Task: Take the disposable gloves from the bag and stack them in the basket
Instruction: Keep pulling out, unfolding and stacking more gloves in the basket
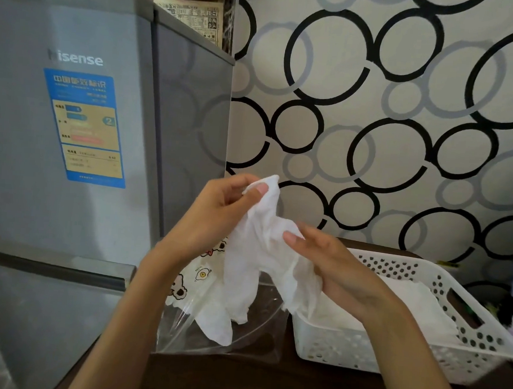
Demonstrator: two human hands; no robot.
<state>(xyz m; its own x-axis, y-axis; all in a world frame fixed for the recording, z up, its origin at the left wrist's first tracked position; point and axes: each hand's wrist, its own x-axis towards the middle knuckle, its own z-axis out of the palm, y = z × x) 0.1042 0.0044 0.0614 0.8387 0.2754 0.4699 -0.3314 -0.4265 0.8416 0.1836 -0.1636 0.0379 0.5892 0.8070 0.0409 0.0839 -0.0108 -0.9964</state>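
Observation:
A thin white disposable glove (260,255) hangs crumpled in the air between both hands. My left hand (220,216) pinches its top edge between thumb and fingers. My right hand (337,273) grips its lower right part, fingers curled round the film. Below them lies a clear plastic bag (204,321) with cartoon prints, more white gloves showing inside it. To the right stands a white perforated basket (420,351) with a flat layer of white gloves (405,308) in it.
Bag and basket sit on a dark brown table (251,382). A grey fridge (70,151) stands close on the left. A wall with black and grey circle pattern (390,127) rises behind the table. Dark clutter lies at the far right edge.

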